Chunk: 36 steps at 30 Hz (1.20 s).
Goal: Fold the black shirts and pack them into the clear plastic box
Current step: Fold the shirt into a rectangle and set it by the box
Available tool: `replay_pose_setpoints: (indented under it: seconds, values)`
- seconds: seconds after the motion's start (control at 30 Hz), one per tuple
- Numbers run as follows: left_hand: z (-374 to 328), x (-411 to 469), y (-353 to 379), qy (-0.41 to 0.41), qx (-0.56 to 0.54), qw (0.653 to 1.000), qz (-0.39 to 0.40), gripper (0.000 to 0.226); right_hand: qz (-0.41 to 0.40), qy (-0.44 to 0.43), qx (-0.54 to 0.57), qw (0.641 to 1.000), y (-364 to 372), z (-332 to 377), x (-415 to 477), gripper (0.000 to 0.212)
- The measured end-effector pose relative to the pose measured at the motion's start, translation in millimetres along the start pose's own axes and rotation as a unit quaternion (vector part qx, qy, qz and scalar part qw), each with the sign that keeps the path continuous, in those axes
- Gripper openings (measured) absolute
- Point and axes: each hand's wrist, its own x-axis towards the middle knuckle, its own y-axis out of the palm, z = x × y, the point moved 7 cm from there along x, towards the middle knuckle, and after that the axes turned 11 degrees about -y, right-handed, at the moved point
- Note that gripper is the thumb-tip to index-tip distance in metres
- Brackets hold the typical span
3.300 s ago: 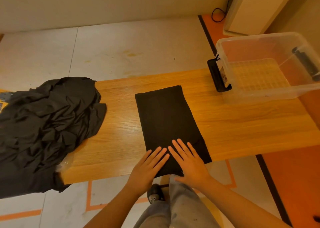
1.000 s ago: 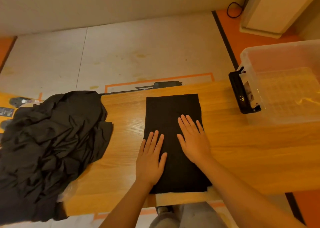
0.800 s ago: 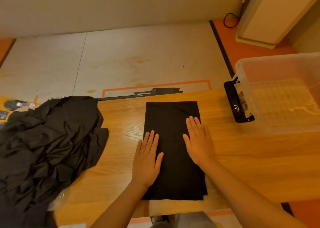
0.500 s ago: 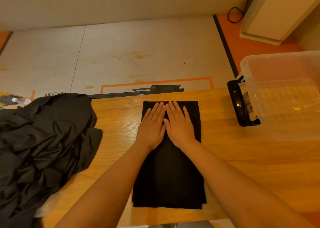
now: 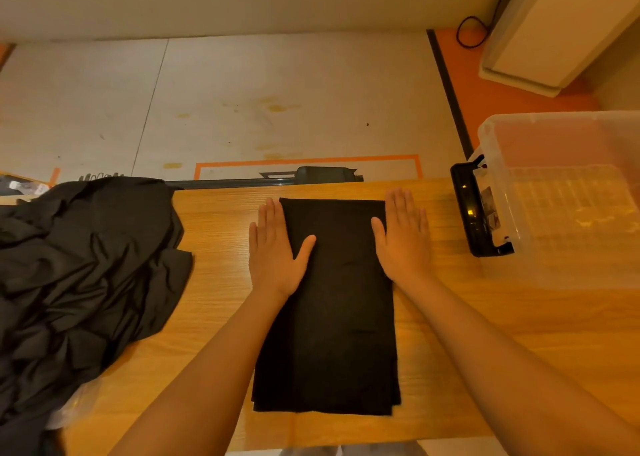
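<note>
My left hand (image 5: 275,251) and right hand (image 5: 403,239) pressed flat, gripping nothing, on the folded shirt (image 5: 332,317) mid-frame. Even outward strokes should flatten creases.

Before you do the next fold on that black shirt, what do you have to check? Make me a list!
1. Folded shirt lies flat on the table, with no big wrinkles: ok.
2. Left hand and right hand rest flat on the shirt's two side edges near its far end, fingers straight: ok.
3. Layers line up at the near edge: cannot tell, the dark cloth hides them.
4. Clear plastic box is open, and no shirt shows inside it: ok.
5. Bare table lies between the shirt and the box: ok.
6. Pile of black shirts sits apart from the folded one: ok.
</note>
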Motion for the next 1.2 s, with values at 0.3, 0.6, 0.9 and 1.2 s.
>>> replay_pose_setpoints:
  seconds: [0.3, 0.6, 0.9, 1.2]
  values:
    - [32.7, -151.7, 23.6, 0.144, 0.038, 0.988, 0.027, 0.060, -0.016, -0.201, -0.006, 0.979, 50.2, 106.5, -150.8, 0.052]
    - [71.0, -185.7, 16.4, 0.182, 0.104, 0.976, 0.054, 0.065, 0.008, -0.117, -0.022, 0.993, 52.6, 57.5, -189.8, 0.059]
    - [82.8, -243.9, 27.5, 0.246, 0.125, 0.955, 0.112, 0.088, 0.066, -0.219, -0.015, 0.973, 87.7, 84.6, -258.9, 0.107]
    - [93.2, -257.6, 7.6, 0.246, 0.029, 0.966, 0.075, 0.080, 0.037, -0.256, -0.002, 0.966, 93.6, 76.2, -277.2, 0.116]
